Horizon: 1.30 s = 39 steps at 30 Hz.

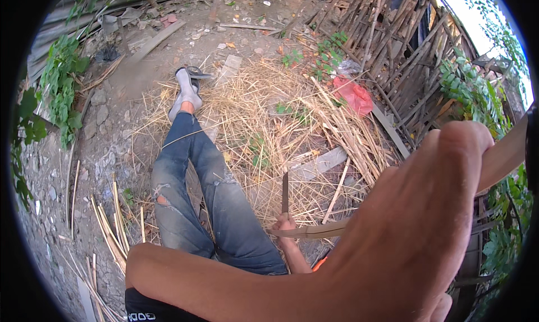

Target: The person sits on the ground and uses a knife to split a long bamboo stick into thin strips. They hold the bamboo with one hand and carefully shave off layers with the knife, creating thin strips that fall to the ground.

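My left arm crosses the lower part of the head view, and my left hand looms large and close at the right. It is closed around a long, flat bamboo strip, whose far part runs past it to the right edge; most of its fingers are hidden. Farther down, beyond my left forearm, my right hand grips a knife with its narrow dark blade pointing away from me. The strip's near end lies against the right hand, beside the knife's handle. My left arm hides part of the right forearm.
My legs in worn jeans stretch ahead on the ground. Straw-like shavings cover the middle. A red plastic bag lies by a stacked-stick fence. Several split strips lie at the left, and a board sits among the shavings.
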Each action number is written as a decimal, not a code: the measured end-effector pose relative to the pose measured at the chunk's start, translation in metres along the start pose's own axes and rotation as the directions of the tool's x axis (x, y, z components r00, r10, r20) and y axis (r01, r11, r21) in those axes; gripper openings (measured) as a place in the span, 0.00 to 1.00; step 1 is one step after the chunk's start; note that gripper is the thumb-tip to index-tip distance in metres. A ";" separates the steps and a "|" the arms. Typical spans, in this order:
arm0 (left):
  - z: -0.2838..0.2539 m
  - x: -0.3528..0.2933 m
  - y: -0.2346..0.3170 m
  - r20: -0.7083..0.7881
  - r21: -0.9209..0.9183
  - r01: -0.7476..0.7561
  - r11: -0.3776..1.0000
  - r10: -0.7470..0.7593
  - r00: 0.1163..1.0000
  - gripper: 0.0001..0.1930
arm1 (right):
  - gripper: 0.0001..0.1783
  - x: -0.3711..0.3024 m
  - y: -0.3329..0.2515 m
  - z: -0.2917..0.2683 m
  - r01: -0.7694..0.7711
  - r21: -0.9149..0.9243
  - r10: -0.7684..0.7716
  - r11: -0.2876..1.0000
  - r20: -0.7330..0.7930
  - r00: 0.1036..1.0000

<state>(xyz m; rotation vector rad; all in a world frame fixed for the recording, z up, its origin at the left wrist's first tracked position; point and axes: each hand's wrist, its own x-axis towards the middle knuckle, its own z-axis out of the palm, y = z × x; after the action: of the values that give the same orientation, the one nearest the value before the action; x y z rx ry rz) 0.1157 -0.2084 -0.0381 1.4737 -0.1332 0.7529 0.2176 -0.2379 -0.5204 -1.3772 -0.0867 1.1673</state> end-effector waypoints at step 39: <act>-0.171 0.025 0.000 -0.732 0.348 -0.254 0.903 0.430 0.528 0.23 | 0.18 -0.031 -0.014 0.032 0.269 -0.394 -0.227 0.879 0.151 0.962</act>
<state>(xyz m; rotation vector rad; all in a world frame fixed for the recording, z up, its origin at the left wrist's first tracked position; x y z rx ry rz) 0.0740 -0.0408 -0.0482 1.1596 0.3724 1.7568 0.1897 -0.2332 -0.4834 -1.6168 -0.5967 1.0336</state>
